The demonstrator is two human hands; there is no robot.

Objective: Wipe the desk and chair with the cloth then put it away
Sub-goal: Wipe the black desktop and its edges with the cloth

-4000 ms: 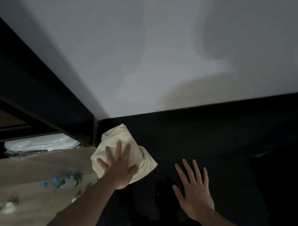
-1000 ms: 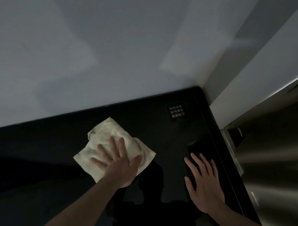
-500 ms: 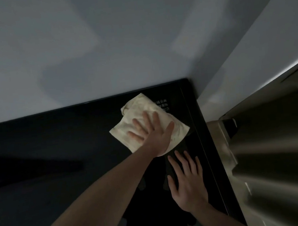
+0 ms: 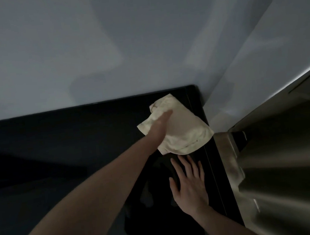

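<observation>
Desk-wiping step: left hand (image 4: 158,129) presses cloth (image 4: 181,131) flat; right hand (image 4: 190,185) spread flat on desk (image 4: 76,145) below it. Next, likely uncovered areas.

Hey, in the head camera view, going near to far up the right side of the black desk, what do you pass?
Right hand flat on the desk → cream cloth with the left hand on it → the desk's far right corner → pale wall.

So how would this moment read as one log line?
step: wiping desk | left hand: presses cloth at far right corner | right hand: flat on desk
</observation>
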